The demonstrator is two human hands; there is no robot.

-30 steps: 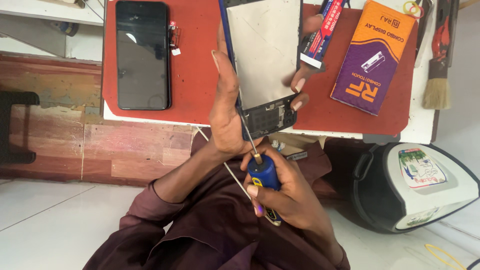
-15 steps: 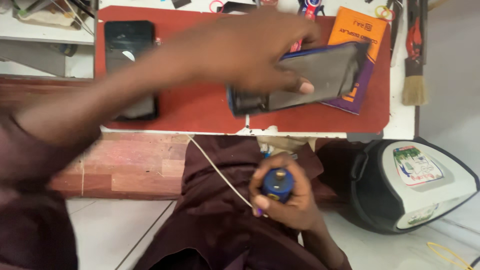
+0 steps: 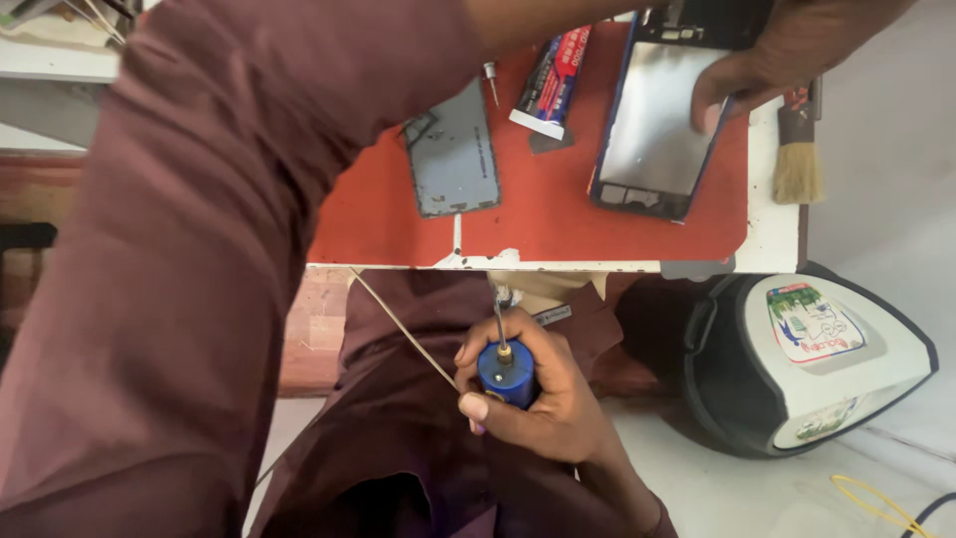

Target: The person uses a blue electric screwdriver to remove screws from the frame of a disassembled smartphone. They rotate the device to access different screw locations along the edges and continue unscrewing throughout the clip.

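- The left hand (image 3: 787,50), reaching across the view on a maroon sleeve, grips the far end of the opened blue-framed phone body with grey inner plate (image 3: 652,125); the phone body lies flat on the red rubber work mat (image 3: 398,214), at its right side.
- The right hand (image 3: 538,399) is closed round the blue-handled precision screwdriver with thin metal shaft (image 3: 505,364), held over the lap below the table edge, tip upward.
- Risk: the phone body sits near the mat's right edge; a one-handed grip could let it slide off.
- Risk: the upturned screwdriver tip could scratch the plate or prick the wrist if brought up carelessly.
- Risk: the red-and-blue adhesive tube (image 3: 551,80) lies just beside the phone body and could be knocked.
- Change: half a second ago the phone body was held lifted and sideways; now it rests lengthwise on the mat. A grey back panel (image 3: 453,159) is now exposed at centre.
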